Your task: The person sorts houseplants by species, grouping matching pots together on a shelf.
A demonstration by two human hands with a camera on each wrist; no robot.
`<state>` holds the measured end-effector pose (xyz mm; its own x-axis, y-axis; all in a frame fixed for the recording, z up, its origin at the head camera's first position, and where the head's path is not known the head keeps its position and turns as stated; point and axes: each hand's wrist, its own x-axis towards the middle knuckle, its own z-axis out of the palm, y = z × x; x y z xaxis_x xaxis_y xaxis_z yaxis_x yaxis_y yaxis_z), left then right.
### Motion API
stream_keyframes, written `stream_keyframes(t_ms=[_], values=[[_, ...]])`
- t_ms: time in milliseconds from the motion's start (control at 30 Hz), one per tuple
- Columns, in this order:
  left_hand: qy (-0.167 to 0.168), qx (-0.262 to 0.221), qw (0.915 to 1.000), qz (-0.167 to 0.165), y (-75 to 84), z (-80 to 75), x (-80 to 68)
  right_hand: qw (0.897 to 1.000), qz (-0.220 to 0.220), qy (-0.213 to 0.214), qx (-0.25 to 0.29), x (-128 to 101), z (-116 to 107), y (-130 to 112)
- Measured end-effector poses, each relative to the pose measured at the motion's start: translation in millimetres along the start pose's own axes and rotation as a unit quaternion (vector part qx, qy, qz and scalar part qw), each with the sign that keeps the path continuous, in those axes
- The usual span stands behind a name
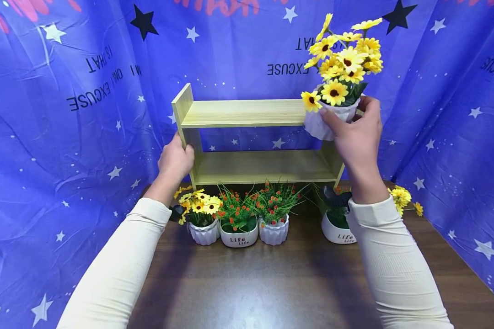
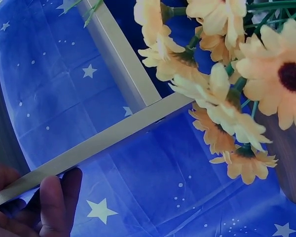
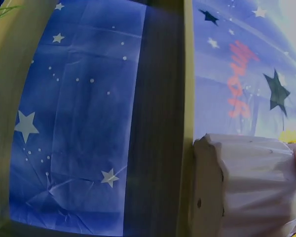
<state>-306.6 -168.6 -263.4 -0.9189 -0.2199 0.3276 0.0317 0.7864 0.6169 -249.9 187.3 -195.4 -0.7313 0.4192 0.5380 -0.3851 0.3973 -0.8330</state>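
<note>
Left hand (image 1: 176, 156) and right hand (image 1: 356, 137) are both grasping: the first grips the left side panel (image 1: 183, 106) of the wooden shelf (image 1: 243, 112) left of the frame's centre, the second holds the white pot (image 1: 319, 127) of yellow flowers (image 1: 350, 59) by its sides near the rim. That pot is at the upper right of the frame, by the right end of the shelf's upper level; whether its base touches the wood I cannot tell. It is probably light, with stiff, fluted walls that may be slick, while the flowers look soft and bendy, so the wall just below the rim seems the surest hold, not the stems. Lower centre, an oval pot (image 1: 238, 239) stands on the counter (image 1: 238, 283).
</note>
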Motion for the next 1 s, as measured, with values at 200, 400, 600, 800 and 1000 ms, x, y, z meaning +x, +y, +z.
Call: stream_keyframes(t_ms=[200,400,600,800,1000], values=[[-0.012,0.003,0.9999,-0.003,-0.1,0.7,-2.4,1.0,0.019,-0.001,-0.02,13,9,1],[0.001,0.009,1.0,0.001,0.0,-1.2,-0.6,1.0,0.017,-0.003,-0.006,22,16,1],[0.004,0.002,1.0,0.005,-0.3,-1.8,0.3,0.999,0.02,-0.015,-0.035,30,22,0],[0.01,0.003,0.9999,0.008,-0.1,-2.2,0.3,0.997,0.01,-0.025,-0.078,40,28,1],[0.002,0.002,1.0,0.002,1.3,-1.5,0.1,0.992,0.0,-0.029,-0.122,51,32,2]])
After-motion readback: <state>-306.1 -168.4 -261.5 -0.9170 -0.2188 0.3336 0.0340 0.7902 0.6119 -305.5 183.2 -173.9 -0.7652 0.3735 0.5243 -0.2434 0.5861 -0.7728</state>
